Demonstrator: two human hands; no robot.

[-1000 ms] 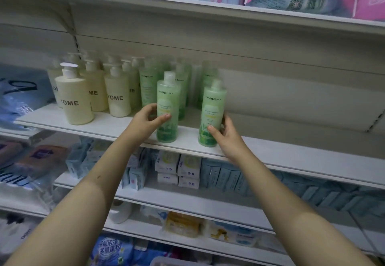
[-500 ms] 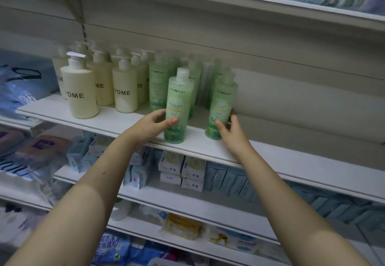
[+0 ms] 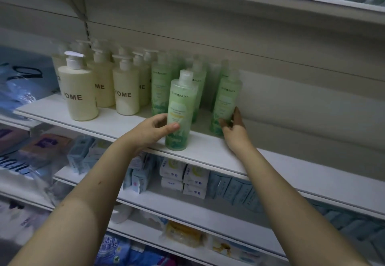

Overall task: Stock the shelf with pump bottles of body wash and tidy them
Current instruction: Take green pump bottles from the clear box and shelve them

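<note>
Hands curl round translucent green cylinders: left hand on front bottle, right hand on rear bottle.

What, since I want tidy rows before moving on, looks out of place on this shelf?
The front green bottle, gripped by the left hand, stands alone at the shelf edge, ahead of its row. The right hand grips the right green bottle, further back. Nothing looks spilled or fallen.
</note>
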